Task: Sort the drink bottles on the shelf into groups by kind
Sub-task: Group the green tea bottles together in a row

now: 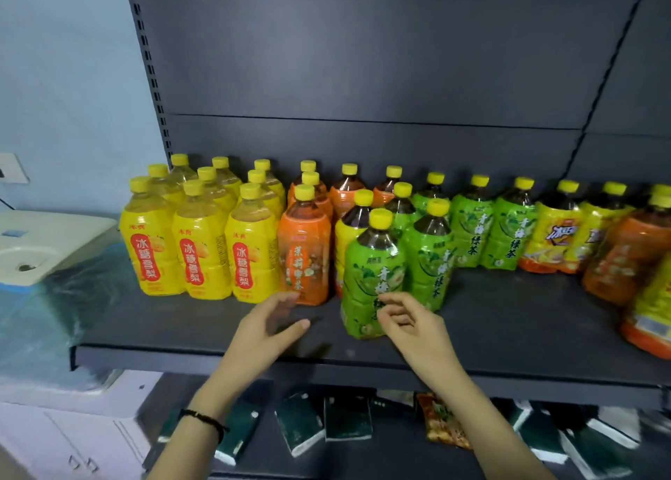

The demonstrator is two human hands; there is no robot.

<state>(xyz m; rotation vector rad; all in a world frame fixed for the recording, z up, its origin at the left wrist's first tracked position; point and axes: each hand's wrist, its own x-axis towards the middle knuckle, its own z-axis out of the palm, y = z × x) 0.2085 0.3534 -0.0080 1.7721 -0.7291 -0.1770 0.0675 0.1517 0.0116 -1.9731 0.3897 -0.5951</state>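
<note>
Right hand [406, 319] loosely curled, fingertips at the lower label of the front green bottle [374, 276]; can't tell if it's touching, not a closed grasp. Left hand [270, 325] open, empty, hovering over the shelf [181, 334] just in front of the orange bottle [305, 258].

Risk, my read: green bottle stands forward of the pack, near the shelf edge, tall and narrow. A push low on the label could tip it back into the bottles crowded behind my right hand, or toward the edge. Shrink-wrap labels look glossy, so a fingertip pinch may slip; I'd wrap the body.

Left of my left hand: yellow bottles [199, 254], already grouped in tight rows. Beyond my right hand: more green, then mixed yellow-orange and orange ones at far right, unsorted. All plastic, ribbed shoulders, yellow caps. Shelf matte dark metal.
</note>
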